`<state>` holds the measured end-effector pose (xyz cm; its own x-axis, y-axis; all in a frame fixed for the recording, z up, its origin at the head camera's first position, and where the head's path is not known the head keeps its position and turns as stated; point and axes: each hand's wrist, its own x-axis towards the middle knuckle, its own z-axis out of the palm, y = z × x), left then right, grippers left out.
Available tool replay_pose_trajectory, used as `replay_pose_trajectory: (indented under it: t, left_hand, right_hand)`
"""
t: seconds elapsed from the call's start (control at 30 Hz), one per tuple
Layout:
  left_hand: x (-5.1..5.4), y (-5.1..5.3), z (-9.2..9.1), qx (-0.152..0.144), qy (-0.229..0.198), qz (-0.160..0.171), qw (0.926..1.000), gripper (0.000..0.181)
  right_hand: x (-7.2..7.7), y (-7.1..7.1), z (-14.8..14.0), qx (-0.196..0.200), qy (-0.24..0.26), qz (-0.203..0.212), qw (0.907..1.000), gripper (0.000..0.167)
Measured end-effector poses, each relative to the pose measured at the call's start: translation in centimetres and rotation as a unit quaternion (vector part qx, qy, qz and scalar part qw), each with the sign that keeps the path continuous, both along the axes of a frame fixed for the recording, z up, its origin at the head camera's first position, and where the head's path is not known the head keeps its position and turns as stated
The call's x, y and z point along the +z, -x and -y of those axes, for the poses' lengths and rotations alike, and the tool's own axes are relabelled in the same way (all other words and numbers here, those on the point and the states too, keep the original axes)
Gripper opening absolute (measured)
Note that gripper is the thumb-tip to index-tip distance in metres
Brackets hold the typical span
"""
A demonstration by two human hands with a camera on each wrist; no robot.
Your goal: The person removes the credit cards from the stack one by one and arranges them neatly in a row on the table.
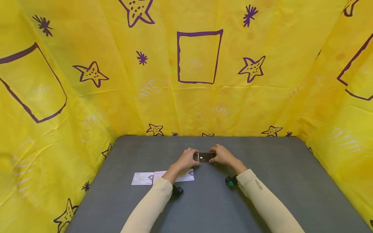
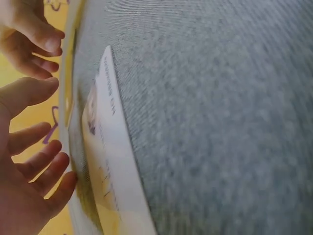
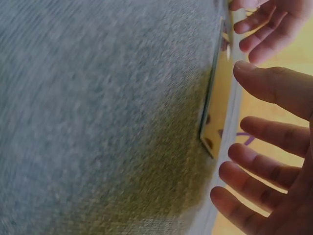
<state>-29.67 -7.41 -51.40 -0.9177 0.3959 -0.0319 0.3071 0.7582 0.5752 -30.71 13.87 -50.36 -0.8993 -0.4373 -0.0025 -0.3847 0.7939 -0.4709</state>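
Observation:
A black card (image 1: 207, 157) with "VIP" lettering lies on the grey table between my two hands. In the right wrist view the card (image 3: 217, 98) looks glossy and reflects yellow. At its left end is my left hand (image 1: 187, 158), fingers spread and relaxed in the left wrist view. My right hand (image 1: 222, 156) is at the card's right end and overlaps it in the head view; the right wrist view shows its fingers apart, not curled round anything. A white VIP card (image 1: 142, 178) lies nearer, to the left. Beside it, white card surface (image 1: 186, 175) shows past my left forearm, which partly hides it.
The grey table (image 1: 262, 197) is enclosed by yellow cloth (image 1: 198, 106) at the back and both sides, printed with purple stars and outlines. A dark device (image 1: 177, 191) is on my left wrist, and a black and teal one (image 1: 231, 181) on my right.

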Motion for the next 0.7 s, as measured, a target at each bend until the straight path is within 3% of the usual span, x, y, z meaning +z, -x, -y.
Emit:
replay_pose_trajectory:
  t: [0.7]
  left_hand:
    - [-0.1, 0.8, -2.4, 0.014, 0.08, -0.014, 0.9966, 0.058]
  right_hand:
    - [-0.1, 1.0, -0.4, 0.015, -0.043, 0.023, 0.9987, 0.046]
